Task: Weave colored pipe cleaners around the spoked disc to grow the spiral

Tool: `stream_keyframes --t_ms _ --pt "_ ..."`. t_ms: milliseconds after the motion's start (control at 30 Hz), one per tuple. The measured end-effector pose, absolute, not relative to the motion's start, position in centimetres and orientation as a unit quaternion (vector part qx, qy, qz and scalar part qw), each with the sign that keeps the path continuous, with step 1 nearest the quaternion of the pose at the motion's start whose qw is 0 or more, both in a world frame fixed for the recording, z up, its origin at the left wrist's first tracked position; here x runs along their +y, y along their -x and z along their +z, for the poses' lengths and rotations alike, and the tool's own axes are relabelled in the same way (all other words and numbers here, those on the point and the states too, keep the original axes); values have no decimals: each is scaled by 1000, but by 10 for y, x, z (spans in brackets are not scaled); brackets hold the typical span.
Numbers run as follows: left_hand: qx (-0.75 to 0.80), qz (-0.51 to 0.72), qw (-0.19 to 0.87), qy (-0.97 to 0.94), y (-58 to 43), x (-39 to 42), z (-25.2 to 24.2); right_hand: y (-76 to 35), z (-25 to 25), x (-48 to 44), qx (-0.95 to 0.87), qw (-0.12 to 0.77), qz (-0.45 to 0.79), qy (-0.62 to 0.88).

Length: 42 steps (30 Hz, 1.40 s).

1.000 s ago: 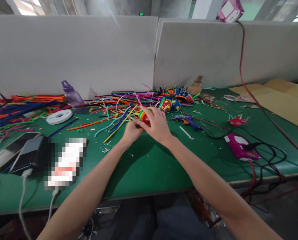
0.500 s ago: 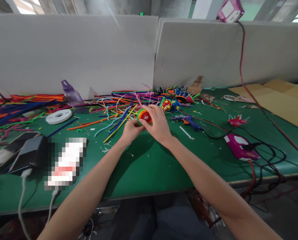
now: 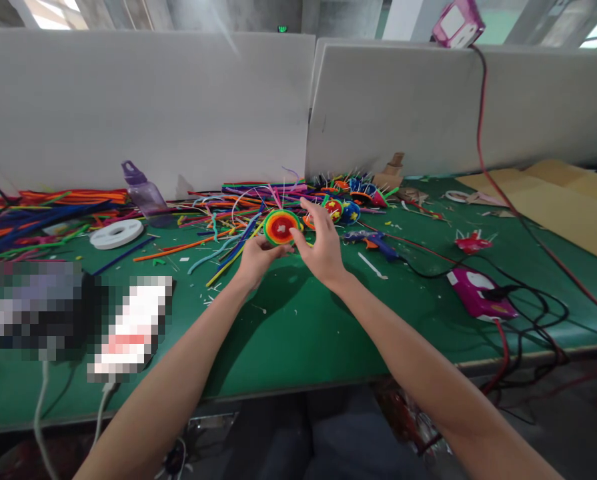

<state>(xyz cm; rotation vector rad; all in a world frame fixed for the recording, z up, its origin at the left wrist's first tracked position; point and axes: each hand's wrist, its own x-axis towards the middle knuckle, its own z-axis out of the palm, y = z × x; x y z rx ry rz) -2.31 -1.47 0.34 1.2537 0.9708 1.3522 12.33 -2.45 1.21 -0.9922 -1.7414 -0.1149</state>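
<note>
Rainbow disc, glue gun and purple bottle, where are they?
rainbow disc point(image 3: 279, 227), head view, on its red centre.
glue gun point(image 3: 373, 239), head view, on its blue body lying on the table.
purple bottle point(image 3: 145, 193), head view, on its clear body below the cap.

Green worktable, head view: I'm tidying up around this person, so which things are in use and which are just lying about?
In use:
- round coiled pipe-cleaner disc, red centre with orange, yellow and green rings, in the left hand
- right hand, open at its edge

Lying about:
- loose coloured pipe cleaners
- blue glue gun
- white tape roll
- purple bottle
- pink power strip
</note>
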Motion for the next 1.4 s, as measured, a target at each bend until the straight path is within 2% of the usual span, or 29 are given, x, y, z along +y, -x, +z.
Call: stream_keyframes --t_ms 133,367,533,967,1300,1400 --pt "391 587 521 -481 26 -12 2 -129 14 -21 -731 520 -53 438" --pt "393 624 519 -433 30 -7 -2 -124 7 -18 -819 359 -29 447" --pt "396 616 524 -434 32 -5 -3 -123 6 -19 -831 334 -15 444" --pt "438 588 505 -455 32 -5 -3 -134 3 -7 -809 364 17 461" --pt "422 574 501 -491 30 -6 -4 -124 1 -7 -758 457 158 438" --pt "417 562 508 -502 29 -7 -4 -125 5 -7 -726 478 241 431"
